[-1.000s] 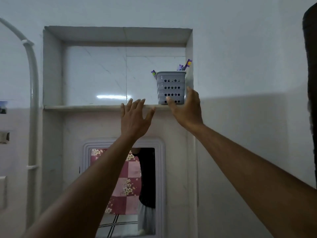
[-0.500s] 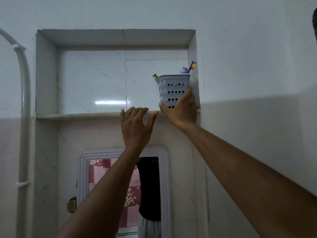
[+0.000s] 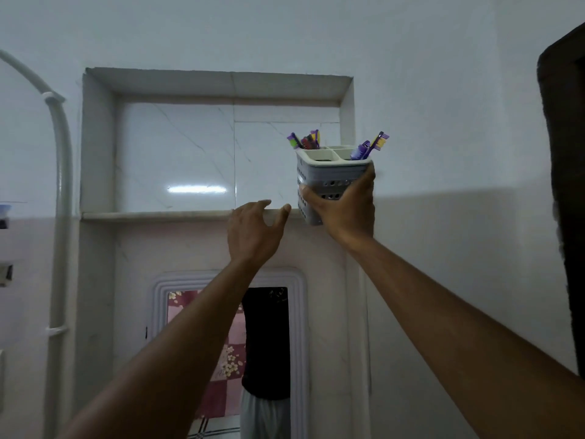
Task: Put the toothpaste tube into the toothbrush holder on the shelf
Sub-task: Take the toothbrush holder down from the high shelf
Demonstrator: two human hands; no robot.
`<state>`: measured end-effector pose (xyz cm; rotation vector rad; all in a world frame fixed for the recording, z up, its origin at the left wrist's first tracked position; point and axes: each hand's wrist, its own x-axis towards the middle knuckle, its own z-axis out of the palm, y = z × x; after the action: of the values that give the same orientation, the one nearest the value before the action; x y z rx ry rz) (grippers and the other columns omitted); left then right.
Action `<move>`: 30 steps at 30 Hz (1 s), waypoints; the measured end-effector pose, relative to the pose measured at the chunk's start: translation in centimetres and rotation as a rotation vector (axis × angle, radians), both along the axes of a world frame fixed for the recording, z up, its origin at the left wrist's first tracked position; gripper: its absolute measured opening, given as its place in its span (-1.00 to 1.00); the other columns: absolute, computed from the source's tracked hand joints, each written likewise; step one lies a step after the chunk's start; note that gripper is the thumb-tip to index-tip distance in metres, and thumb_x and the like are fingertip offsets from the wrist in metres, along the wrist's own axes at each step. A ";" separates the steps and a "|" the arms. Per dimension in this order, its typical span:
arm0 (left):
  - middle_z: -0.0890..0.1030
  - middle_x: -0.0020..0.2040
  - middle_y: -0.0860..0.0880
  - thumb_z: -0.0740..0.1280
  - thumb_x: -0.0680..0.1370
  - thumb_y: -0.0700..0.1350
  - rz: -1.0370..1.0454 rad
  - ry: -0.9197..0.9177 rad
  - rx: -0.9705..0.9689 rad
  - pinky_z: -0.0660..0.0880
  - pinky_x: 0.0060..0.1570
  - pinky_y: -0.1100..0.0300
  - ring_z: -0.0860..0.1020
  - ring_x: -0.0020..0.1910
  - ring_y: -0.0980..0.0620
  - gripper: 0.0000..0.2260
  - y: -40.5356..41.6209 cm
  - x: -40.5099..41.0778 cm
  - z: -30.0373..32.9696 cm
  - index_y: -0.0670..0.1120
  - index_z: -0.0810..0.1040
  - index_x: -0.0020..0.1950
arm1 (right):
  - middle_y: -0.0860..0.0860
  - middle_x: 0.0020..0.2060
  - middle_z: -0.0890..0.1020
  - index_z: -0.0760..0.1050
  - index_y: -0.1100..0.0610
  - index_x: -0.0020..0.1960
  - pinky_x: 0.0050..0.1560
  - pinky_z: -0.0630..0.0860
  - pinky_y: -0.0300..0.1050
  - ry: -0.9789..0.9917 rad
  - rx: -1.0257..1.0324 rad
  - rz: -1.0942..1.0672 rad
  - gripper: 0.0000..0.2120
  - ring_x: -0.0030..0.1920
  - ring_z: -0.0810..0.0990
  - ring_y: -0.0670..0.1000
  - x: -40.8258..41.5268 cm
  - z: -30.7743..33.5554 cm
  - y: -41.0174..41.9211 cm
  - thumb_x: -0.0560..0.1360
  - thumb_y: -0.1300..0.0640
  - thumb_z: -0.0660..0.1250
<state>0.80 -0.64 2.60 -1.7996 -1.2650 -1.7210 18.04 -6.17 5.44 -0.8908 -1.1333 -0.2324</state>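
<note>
At shelf (image 3: 158,214) edge | right hand (image 3: 343,209) clasps toothbrush holder (image 3: 329,175), toothbrushes (image 3: 368,147) inside | left hand (image 3: 253,231) spread, empty

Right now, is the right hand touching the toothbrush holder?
Touching. The head view shows the right hand wrapped around the toothbrush holder, fingers and thumb pressed on its walls.

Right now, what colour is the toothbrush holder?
Light grey toothbrush holder, perforated with small holes; head view.

Right hand (image 3: 343,205) gripping tilted toothbrush holder (image 3: 329,172), left hand (image 3: 253,232) spread at shelf (image 3: 158,214) edge
</note>
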 end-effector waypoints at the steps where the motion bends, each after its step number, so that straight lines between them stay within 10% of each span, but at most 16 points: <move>1: 0.61 0.44 -0.04 0.22 0.63 0.39 -0.041 -0.030 0.000 0.37 0.51 -0.12 0.50 0.47 -0.08 -0.39 -0.9 -0.2 -0.2 0.00 0.56 0.49 | -0.01 0.54 0.46 0.10 0.08 0.72 0.24 0.53 -0.11 0.017 0.023 0.008 0.26 0.46 0.54 0.07 0.0 -0.4 -0.9 0.28 -0.37 0.67; 11: 0.53 0.49 -0.02 0.32 0.65 0.28 -0.240 -0.008 -0.159 0.45 0.43 -0.15 0.47 0.46 -0.01 -0.47 -6.2 -3.6 -10.8 0.02 0.50 0.52 | -0.08 0.44 0.57 0.22 0.01 0.61 0.16 0.72 -0.05 0.064 -0.070 0.114 0.18 0.32 0.66 -0.04 -0.3 -13.2 -6.9 0.21 -0.44 0.68; 16: 0.60 0.40 -0.08 0.38 0.67 0.11 -0.300 0.021 -0.204 0.55 0.32 -0.01 0.53 0.33 0.06 -0.60 -9.5 -3.9 -18.9 -0.04 0.56 0.45 | -0.07 0.39 0.60 0.26 0.04 0.57 0.03 0.62 -0.32 0.081 -0.220 0.142 0.12 0.24 0.67 -0.07 -0.2 -22.4 -8.5 0.22 -0.31 0.73; 21: 0.61 0.39 -0.03 0.34 0.65 0.26 -0.249 0.011 -0.358 0.55 0.26 0.05 0.54 0.30 0.09 -0.50 -11.1 -4.7 -28.6 -0.03 0.55 0.46 | -0.06 0.37 0.61 0.29 0.03 0.52 0.19 0.69 0.09 0.134 -0.364 0.189 0.09 0.27 0.67 0.00 0.1 -31.8 -10.3 0.17 -0.31 0.71; 30: 0.63 0.30 0.11 0.42 0.63 0.18 -0.188 -0.155 -0.668 0.46 0.27 0.22 0.54 0.27 0.19 -0.60 -17.4 -5.3 -44.2 -0.02 0.63 0.36 | -0.09 0.38 0.61 0.29 0.03 0.53 0.30 0.64 0.07 0.141 -0.670 0.258 0.11 0.31 0.67 -0.05 1.4 -46.3 -14.2 0.18 -0.29 0.76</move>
<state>-4.53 -17.99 -41.60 -2.2264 -1.9667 -1.6774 19.46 -20.39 -40.82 -1.3066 -1.1949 0.4442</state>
